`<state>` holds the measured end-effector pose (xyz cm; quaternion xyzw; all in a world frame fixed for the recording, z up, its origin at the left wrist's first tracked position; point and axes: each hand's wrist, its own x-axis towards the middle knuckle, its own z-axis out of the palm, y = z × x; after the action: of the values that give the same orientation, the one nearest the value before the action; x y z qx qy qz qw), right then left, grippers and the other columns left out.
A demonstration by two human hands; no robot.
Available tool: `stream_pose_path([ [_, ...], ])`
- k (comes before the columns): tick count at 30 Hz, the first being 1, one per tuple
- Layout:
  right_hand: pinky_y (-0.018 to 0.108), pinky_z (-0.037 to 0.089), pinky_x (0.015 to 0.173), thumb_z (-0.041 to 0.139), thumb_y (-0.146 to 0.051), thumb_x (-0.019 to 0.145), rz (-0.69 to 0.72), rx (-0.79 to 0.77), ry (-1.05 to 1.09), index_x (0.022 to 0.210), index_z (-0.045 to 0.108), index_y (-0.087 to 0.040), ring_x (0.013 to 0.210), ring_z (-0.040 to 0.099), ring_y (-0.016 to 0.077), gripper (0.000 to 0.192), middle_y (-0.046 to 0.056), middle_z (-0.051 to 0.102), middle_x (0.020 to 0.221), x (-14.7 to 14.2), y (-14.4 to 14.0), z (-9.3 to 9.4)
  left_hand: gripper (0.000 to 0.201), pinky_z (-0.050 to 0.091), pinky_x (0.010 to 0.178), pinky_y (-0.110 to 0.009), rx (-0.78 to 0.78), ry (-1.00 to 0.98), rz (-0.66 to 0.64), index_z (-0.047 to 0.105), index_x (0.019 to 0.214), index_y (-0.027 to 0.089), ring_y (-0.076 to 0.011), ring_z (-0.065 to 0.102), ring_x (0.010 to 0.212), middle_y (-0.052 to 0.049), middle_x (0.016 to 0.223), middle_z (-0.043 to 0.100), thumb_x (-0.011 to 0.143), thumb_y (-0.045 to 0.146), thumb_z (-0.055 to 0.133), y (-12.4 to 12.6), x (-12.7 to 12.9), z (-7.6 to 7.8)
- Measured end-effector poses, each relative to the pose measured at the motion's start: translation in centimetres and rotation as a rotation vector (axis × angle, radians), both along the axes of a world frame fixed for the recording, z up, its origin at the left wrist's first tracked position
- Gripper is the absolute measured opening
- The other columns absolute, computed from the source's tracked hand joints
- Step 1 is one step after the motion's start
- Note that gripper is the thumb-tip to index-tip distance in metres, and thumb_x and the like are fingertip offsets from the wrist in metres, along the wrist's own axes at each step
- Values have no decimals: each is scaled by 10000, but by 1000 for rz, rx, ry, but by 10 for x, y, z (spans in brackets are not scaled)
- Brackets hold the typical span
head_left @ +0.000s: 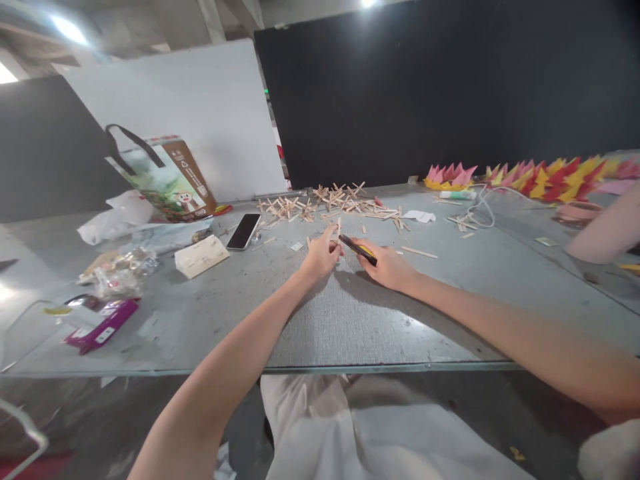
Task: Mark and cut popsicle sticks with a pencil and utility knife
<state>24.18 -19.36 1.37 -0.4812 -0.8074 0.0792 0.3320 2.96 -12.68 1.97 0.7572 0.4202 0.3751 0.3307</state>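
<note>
My left hand (323, 255) is closed round a small wooden craft stick (339, 228), which stands up past its fingertips. In my right hand (387, 265) is a black and yellow utility knife (361, 249), slanting toward the stick. The knife's tip is at or very close to the stick; whether it touches I cannot tell. Just beyond both hands lies a loose heap of wooden craft sticks (345, 199). One more long stick (419, 253) rests flat to the right of my right hand.
To the left are a phone (243, 231), a cream notepad (202, 257), a purple packet (103, 325) and a carrier bag (175, 177). At the back right stand folded paper pieces (550, 177), a glue stick (457, 195) and a white cable (493, 212). A person's forearm (607, 227) reaches in at right.
</note>
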Motion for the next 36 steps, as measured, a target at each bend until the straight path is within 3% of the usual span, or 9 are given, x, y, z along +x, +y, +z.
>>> stream_pose_path([
  [9,286,494,683,507,-250,1036,-17,-7,-4,1543,576,-224,694,744,218,512,99,834,1077,-5,0,3,582,521,556,-222,-9,41,16,498,1543,217,-145,650,618,-16,815,748,966,181,565,2,-2,1],
  [11,284,477,657,502,-259,1041,-16,-12,-15,1547,567,-238,653,724,213,511,84,830,1006,-4,-1,4,602,561,624,-257,-8,51,14,475,1567,222,-146,650,624,-16,825,750,974,196,573,2,-1,0],
  [14,285,462,637,490,-274,1045,-7,-23,-29,1562,543,-252,626,706,216,520,67,811,921,-3,-1,3,697,606,855,-378,20,78,7,368,1653,237,-144,653,653,0,828,743,986,193,566,2,-1,-1],
  [17,287,447,623,488,-279,1041,-24,-36,-44,1566,537,-230,626,701,222,530,75,799,886,-3,0,4,769,527,1072,-499,97,126,-16,271,1713,271,-148,663,692,22,812,724,998,173,534,3,-1,-1],
  [23,281,428,597,495,-271,1026,-80,-45,-104,1560,541,-223,599,692,220,538,72,788,825,-7,-1,6,633,468,1134,-484,185,234,-53,477,1630,283,-194,703,749,0,796,730,1009,165,519,7,-3,-1],
  [28,294,448,591,458,-295,1045,-125,-55,-142,1601,487,-235,667,740,258,561,95,812,899,-9,0,0,606,389,1195,-502,255,364,-21,494,1614,260,-246,748,943,-43,888,781,1018,148,499,11,-2,0],
  [30,310,481,629,446,-304,1054,-140,-59,-151,1609,478,-224,740,767,282,562,116,820,944,-10,1,-2,602,386,1195,-513,253,360,5,507,1597,262,-250,747,979,-38,889,781,1006,146,514,12,-1,-1],
  [32,326,509,678,436,-300,1064,-131,-63,-162,1622,464,-220,802,780,292,565,129,825,1002,-12,1,-3,597,447,1142,-489,205,277,34,527,1564,244,-232,745,889,-22,836,769,977,135,538,12,2,-2],
  [36,340,513,725,419,-264,1079,-147,-63,-221,1647,438,-262,883,786,296,569,131,820,1146,-20,-1,3,586,578,839,-379,42,48,101,567,1482,237,-182,645,577,3,723,739,913,95,560,10,8,-3],
])
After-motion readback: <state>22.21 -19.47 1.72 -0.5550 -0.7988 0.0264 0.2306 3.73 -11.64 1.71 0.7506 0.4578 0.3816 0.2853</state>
